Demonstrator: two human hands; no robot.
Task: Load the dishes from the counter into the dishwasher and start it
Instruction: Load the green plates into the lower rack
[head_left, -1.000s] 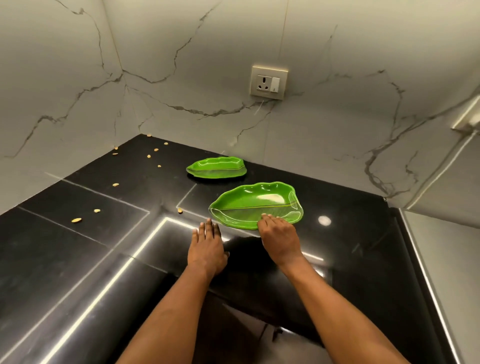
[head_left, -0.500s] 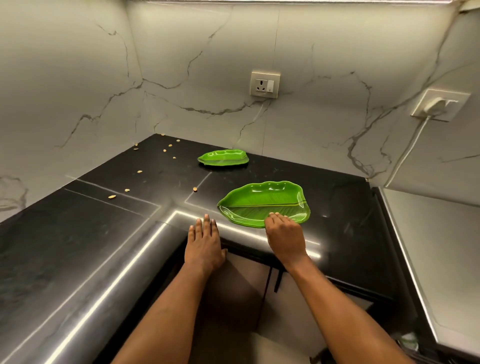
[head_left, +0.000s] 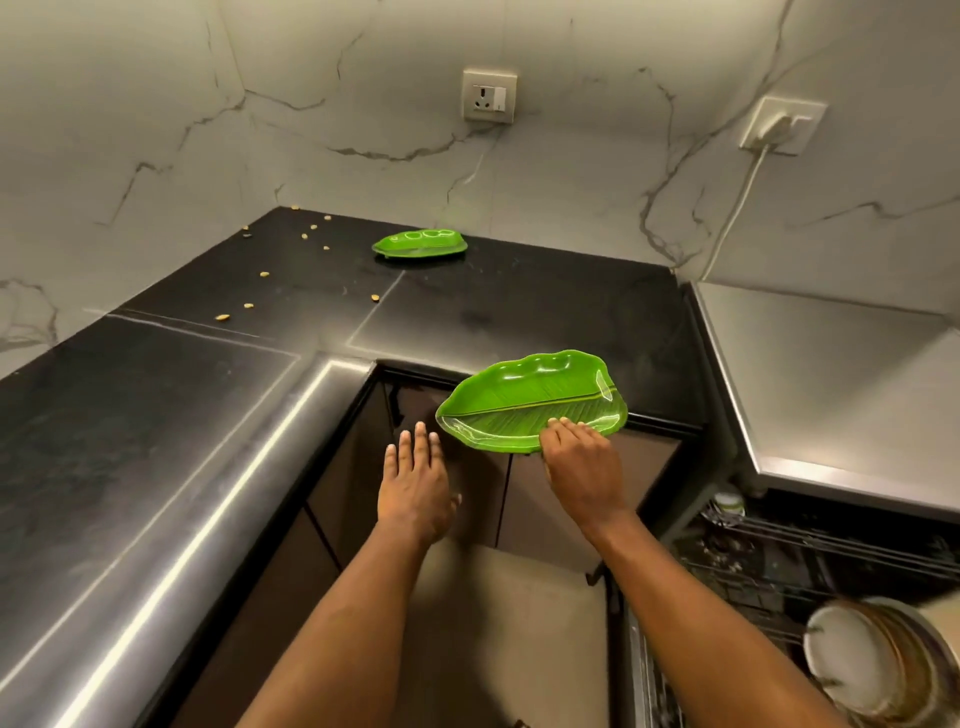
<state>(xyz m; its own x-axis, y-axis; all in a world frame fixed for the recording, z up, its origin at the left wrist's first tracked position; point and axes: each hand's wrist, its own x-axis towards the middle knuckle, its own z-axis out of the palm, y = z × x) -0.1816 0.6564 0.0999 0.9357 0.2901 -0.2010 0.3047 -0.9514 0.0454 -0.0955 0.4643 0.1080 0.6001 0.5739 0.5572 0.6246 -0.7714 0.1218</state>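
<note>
My right hand (head_left: 584, 470) grips the near edge of a green leaf-shaped plate (head_left: 524, 397) and holds it lifted just past the front edge of the black counter (head_left: 493, 306), above the cabinet doors. My left hand (head_left: 415, 483) hangs beside it with straight fingers, holding nothing. A second green leaf plate (head_left: 418, 243) lies flat on the counter near the back wall. The open dishwasher rack (head_left: 810, 577) shows at the lower right, with round plates (head_left: 878, 670) standing in it.
Small seeds (head_left: 265, 274) lie scattered on the counter's back left. A steel surface (head_left: 831, 395) sits to the right above the dishwasher. Two wall sockets (head_left: 488, 96) are on the marble wall; a white plug and cord (head_left: 779, 127) hang from the right one.
My right hand slid the near leaf plate toward me and lifted it off the counter's edge. My left hand came off the counter. The view pulled back, revealing the dishwasher rack.
</note>
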